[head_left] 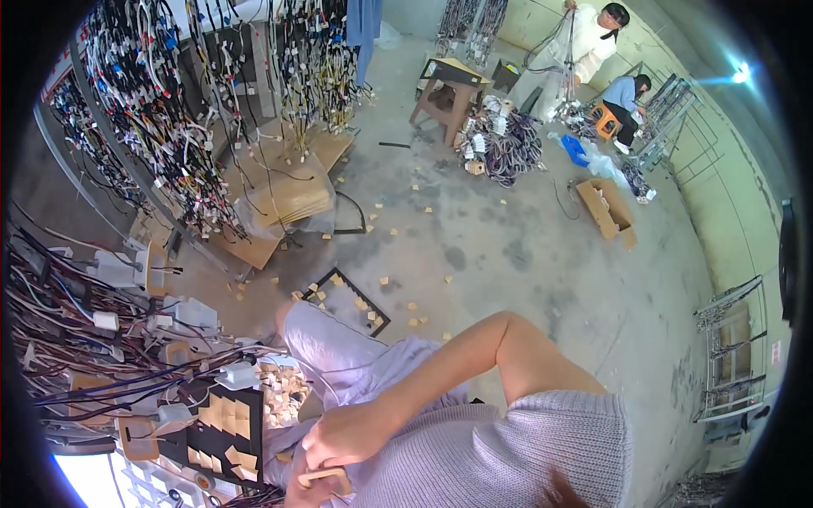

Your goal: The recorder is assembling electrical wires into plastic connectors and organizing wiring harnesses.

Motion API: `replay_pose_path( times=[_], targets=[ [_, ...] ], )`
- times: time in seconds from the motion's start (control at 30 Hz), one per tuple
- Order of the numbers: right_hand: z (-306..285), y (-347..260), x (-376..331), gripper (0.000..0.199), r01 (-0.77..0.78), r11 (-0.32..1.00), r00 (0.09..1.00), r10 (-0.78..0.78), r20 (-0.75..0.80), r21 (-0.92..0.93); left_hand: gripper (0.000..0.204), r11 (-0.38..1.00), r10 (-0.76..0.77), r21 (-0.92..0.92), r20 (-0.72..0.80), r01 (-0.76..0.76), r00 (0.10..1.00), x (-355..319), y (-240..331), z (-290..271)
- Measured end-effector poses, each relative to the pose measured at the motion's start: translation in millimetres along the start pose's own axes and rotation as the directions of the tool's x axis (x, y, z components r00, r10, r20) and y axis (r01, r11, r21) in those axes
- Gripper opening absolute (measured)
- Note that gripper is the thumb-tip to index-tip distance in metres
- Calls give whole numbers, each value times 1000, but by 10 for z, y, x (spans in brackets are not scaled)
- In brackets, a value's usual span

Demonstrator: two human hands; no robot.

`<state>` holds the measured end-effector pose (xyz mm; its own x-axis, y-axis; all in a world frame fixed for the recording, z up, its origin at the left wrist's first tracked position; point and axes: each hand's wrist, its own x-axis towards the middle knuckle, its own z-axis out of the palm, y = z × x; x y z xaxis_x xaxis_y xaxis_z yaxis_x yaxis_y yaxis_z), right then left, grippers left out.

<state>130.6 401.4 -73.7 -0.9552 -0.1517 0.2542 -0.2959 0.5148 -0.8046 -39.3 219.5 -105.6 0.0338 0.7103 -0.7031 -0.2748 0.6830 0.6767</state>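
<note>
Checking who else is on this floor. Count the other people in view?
2. One person stands at top right handling cables; another person crouches right beside them. Others may be hidden behind the hanging cables.

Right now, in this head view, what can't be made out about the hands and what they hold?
- Left hand: mostly hidden under the right hand and cut by the lower edge.
- Tan piece between the hands: partly covered by fingers, shape unclear.
- Black foam sheet: corner hidden under tangled wires.

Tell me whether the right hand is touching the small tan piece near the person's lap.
Touching. The head view shows the right hand resting on top of the small tan piece, fingers curled over its upper edge, with the left hand underneath it.
</note>
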Motion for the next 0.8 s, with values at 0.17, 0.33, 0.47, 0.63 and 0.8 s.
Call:
replay_pose_path(
  times=[0.17,0.33,0.47,0.63,0.8],
  targets=[
    [-13,-102,-71,16,-40,988,999,41,2,152,34,989,43,-140,39,-37,998,-99,-33,152],
    [103,-252,-297,22,56,996,988,-65,-139,-64,33,953,77,-300,102,-43,992,-82,-58,429],
    [87,-301,-326,23,10,995,988,-25,-152,-101,32,912,92,-409,148,-23,985,-141,-39,659],
    [88,-314,-421,26,-59,997,972,44,-230,-59,30,846,146,-532,154,-42,977,-168,105,779],
    [-51,-305,-148,21,-131,985,979,110,-174,-114,29,774,216,-627,129,-89,968,-343,326,887]
  ],
)
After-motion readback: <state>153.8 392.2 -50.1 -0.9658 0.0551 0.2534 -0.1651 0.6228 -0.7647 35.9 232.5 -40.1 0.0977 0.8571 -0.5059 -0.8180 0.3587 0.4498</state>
